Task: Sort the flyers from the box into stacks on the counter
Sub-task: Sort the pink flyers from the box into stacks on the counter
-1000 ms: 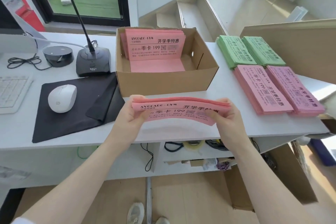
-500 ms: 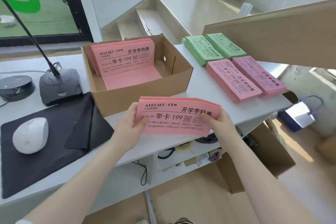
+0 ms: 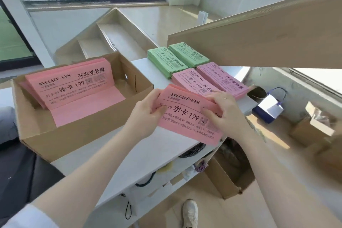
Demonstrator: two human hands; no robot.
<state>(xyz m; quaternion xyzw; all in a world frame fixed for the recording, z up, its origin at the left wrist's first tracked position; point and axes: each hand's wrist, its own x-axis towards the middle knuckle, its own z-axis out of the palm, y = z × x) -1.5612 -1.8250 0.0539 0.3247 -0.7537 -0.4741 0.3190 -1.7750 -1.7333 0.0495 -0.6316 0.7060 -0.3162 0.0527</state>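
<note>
Pink paper flyer bundle (image 3: pixel 187 114) is being pinched by curled fingers of left hand (image 3: pixel 146 113) and right hand (image 3: pixel 224 114); loose sheets risk fanning, sliding off white tabletop (image 3: pixel 148 146) edge.

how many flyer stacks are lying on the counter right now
4: two green stacks at the back, two pink stacks in front of them. The bundle in hand covers the near pink stack's corner.
</note>
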